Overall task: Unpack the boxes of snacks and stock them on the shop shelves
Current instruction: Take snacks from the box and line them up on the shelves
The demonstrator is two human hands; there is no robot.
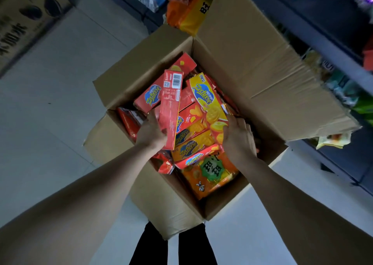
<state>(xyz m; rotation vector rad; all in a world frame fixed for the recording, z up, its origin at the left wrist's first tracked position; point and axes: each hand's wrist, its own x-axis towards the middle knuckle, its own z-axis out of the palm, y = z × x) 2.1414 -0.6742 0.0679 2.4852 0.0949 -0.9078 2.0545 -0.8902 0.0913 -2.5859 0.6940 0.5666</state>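
An open cardboard box (pixel 161 200) stands on the floor below me, filled with red and yellow biscuit boxes and orange snack bags. My left hand (pixel 150 132) grips two red biscuit boxes (pixel 170 105), lifted above the pile with the barcode side up. My right hand (pixel 238 137) holds the lower end of a yellow biscuit box (pixel 210 103) that lies tilted in the carton. Several more yellow and red biscuit boxes (pixel 189 141) lie between my hands. An orange snack bag (pixel 212 174) with a green label sits at the near side.
Shop shelves (pixel 339 48) with bagged snacks run along the right. The carton's big flap (pixel 262 67) leans against them. Orange snack bags (pixel 187 10) lie beyond the carton. Another printed carton (pixel 24 18) stands at the far left on the tiled floor (pixel 50 123). My legs are below the carton.
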